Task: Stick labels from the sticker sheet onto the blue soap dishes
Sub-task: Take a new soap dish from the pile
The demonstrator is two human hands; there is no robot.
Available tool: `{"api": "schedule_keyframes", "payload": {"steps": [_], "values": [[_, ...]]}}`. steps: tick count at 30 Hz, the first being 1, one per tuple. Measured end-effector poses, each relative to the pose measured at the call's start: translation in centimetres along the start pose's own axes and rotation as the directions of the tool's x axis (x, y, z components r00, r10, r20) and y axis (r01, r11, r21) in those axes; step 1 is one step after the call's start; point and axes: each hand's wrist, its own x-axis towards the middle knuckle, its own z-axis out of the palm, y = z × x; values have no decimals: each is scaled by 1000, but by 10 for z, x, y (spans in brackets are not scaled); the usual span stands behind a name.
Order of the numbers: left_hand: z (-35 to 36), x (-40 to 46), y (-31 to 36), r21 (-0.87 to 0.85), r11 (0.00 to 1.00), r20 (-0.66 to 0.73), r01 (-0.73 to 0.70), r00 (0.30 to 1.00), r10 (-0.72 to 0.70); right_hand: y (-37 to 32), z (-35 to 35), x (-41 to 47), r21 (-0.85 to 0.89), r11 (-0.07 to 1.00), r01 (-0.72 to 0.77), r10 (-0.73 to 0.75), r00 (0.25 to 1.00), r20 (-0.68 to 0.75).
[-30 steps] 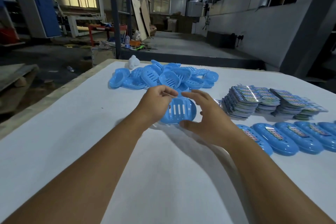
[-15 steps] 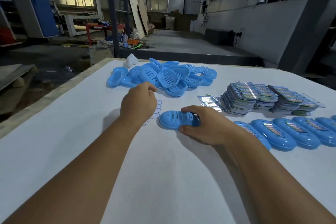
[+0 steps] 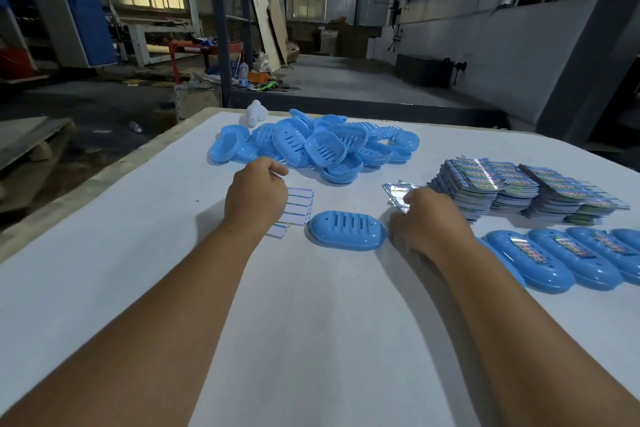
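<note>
The left hand (image 3: 256,196) rests knuckles-up on a white sticker sheet with blue-edged rectangular labels (image 3: 298,206), fingers curled down onto it; whether they pinch a label or only press the sheet cannot be told, since the fingertips are hidden under the hand. The right hand (image 3: 427,218) lies just right of a single blue oval plastic soap dish (image 3: 347,230), its fingers bent onto a small shiny foil-like printed label (image 3: 396,193) that lies on the white table surface (image 3: 311,340); the grip appears to be a light pinch on that label, though the contact is partly hidden.

The single soap dish sits upside down between the two hands, touched by neither, its slotted base facing up and its long axis running left to right (the slots run across it).

No writing can be read on the sticker sheet; the labels show only pale lines. Print on the stacks of colourful glossy printed cards (image 3: 519,191) beyond the right hand is too small to read.

At the right edge, a row of labelled blue soap dishes (image 3: 554,263) lies side by side, each carrying a colourful strip along its long axis, which points away and slightly left. At the far side sits a loose heap of unlabelled blue soap dishes (image 3: 318,146), with a small white plastic object (image 3: 256,114) beside it.
</note>
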Motion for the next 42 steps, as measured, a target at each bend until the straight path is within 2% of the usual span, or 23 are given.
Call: {"api": "schedule_keyframes", "payload": {"steps": [11, 16, 23, 26, 28, 30, 33, 37, 40, 42], "values": [[13, -10, 8, 21, 987, 33, -161, 986, 161, 0, -8, -4, 85, 993, -80, 79, 997, 17], [19, -15, 12, 33, 970, 22, -241, 970, 240, -1, -8, -2, 99, 990, -104, 108, 993, -41], [23, -20, 20, -55, 974, 101, -219, 969, 224, -1, -6, 0, 323, 945, -58, 103, 987, -123], [23, -23, 24, -191, 969, 164, -155, 969, 187, -2, -9, -1, 509, 861, 6, 69, 989, -129], [21, -23, 28, -333, 941, 221, -52, 966, 131, -8, -15, -6, 706, 708, 26, 3, 999, -39], [18, -22, 33, -423, 906, 272, 34, 958, 92, -16, -18, -14, 797, 603, 13, -97, 994, 58], [15, -21, 36, -482, 873, 316, 81, 945, 87, -22, -18, -19, 824, 567, -7, -186, 973, 137], [15, -19, 34, -484, 873, 324, 60, 939, 115, -28, -16, -24, 836, 549, -11, -254, 950, 179], [16, -22, 33, -465, 883, 426, 67, 891, 157, -29, -19, -26, 886, 463, -13, -227, 965, 133], [17, -26, 33, -469, 878, 491, 91, 854, 174, -29, -21, -24, 891, 453, -5, -179, 979, 96]]}}
